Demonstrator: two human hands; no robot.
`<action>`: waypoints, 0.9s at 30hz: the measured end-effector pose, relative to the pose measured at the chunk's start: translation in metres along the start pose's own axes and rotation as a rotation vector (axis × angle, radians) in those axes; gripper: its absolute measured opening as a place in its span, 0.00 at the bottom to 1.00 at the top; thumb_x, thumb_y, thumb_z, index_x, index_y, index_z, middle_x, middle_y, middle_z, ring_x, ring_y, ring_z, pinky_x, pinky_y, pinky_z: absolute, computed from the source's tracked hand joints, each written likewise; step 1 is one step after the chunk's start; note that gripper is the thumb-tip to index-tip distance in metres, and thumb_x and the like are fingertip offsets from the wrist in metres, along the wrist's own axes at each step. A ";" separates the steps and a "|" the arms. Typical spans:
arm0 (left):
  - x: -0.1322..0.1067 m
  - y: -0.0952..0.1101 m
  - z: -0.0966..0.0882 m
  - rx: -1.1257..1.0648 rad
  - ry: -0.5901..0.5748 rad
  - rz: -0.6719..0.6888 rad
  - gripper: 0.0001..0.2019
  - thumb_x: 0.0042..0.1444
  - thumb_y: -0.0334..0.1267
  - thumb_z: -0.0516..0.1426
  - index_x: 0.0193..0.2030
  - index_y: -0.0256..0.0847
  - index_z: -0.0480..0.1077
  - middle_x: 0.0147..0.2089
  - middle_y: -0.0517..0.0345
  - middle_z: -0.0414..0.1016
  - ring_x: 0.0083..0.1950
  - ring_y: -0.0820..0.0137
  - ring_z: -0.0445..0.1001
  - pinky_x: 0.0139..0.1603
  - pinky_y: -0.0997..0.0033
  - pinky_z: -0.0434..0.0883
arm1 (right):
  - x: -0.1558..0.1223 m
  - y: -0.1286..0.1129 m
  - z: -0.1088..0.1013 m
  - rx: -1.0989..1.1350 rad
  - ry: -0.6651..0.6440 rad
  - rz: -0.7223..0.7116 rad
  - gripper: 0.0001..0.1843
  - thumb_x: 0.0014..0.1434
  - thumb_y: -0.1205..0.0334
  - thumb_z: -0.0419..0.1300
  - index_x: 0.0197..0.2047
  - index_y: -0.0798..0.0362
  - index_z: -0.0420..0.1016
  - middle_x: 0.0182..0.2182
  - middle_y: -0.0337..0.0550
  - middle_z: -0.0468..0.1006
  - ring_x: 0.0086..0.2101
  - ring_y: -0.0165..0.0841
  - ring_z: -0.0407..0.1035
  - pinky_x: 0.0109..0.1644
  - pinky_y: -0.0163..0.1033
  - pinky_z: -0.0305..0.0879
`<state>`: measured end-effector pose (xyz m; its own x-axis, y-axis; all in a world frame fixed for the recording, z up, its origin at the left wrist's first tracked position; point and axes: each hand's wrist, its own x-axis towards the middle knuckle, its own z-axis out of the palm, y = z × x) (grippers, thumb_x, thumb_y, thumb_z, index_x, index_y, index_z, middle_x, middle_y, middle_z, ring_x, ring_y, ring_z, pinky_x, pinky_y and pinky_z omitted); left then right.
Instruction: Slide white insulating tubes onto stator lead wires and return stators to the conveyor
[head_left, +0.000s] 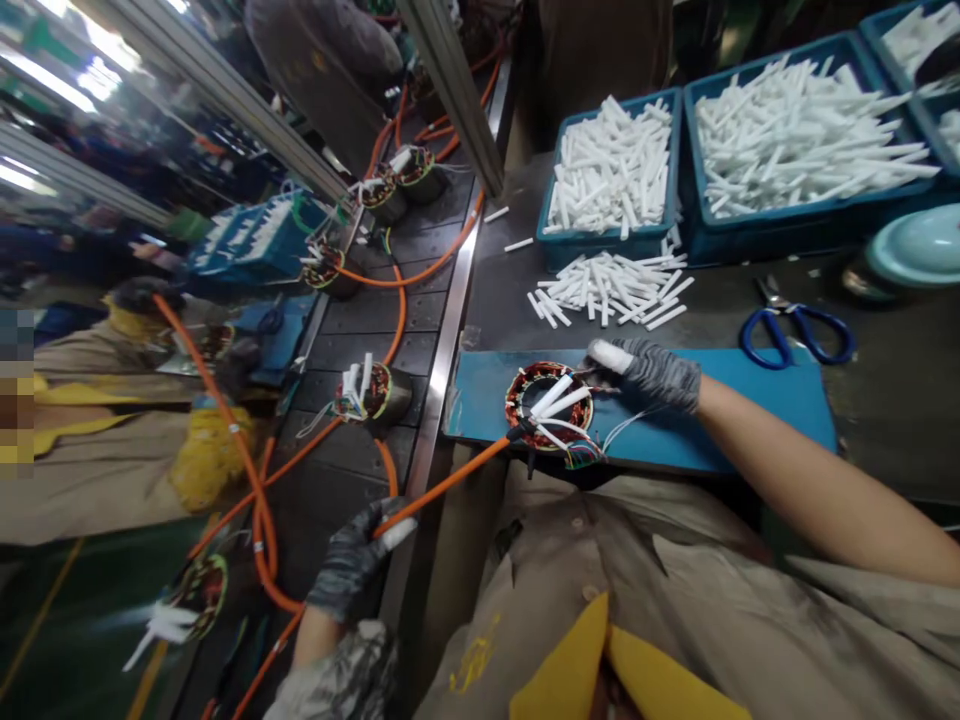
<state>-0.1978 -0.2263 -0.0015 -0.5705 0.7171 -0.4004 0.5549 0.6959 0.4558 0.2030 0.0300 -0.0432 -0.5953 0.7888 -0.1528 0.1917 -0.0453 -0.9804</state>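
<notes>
With gloved fingers closed around an orange cable (442,484), your left hand (352,555) held low, left of center in the frame, while your right hand (651,374) worked at the right edge of a stator (517,395) near mid-frame. Whether those fingers were clamped on its wires could not be told. The stator sat on a blue board (478,388), white tubes (611,290) piled above it; scissors (780,306) lay open at right.

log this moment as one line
left hand: holding orange cable | right hand: beside wound ring | wound ring: on blue board
</notes>
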 end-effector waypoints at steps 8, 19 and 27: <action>0.009 0.019 -0.009 -0.048 0.159 0.046 0.24 0.37 0.58 0.67 0.38 0.45 0.80 0.36 0.56 0.85 0.42 0.55 0.84 0.45 0.60 0.81 | -0.007 0.007 0.007 0.364 -0.101 0.101 0.28 0.47 0.36 0.72 0.31 0.55 0.77 0.26 0.39 0.77 0.27 0.29 0.67 0.35 0.38 0.66; 0.003 0.031 -0.001 -0.063 0.162 0.032 0.28 0.35 0.63 0.66 0.37 0.42 0.79 0.37 0.52 0.85 0.44 0.53 0.84 0.48 0.59 0.80 | 0.045 -0.005 -0.021 0.112 0.157 -0.224 0.17 0.52 0.47 0.69 0.37 0.51 0.81 0.39 0.43 0.81 0.45 0.40 0.74 0.60 0.52 0.68; 0.008 0.012 0.002 -0.072 0.060 0.049 0.29 0.36 0.58 0.68 0.43 0.43 0.79 0.43 0.51 0.85 0.49 0.51 0.83 0.55 0.55 0.78 | 0.024 -0.017 -0.031 -0.211 0.220 -0.115 0.25 0.57 0.37 0.63 0.36 0.53 0.82 0.32 0.44 0.80 0.35 0.38 0.71 0.46 0.48 0.70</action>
<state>-0.1943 -0.2124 -0.0006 -0.5800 0.7454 -0.3286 0.5397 0.6538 0.5303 0.2096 0.0690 -0.0261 -0.4443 0.8958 0.0108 0.3040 0.1621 -0.9388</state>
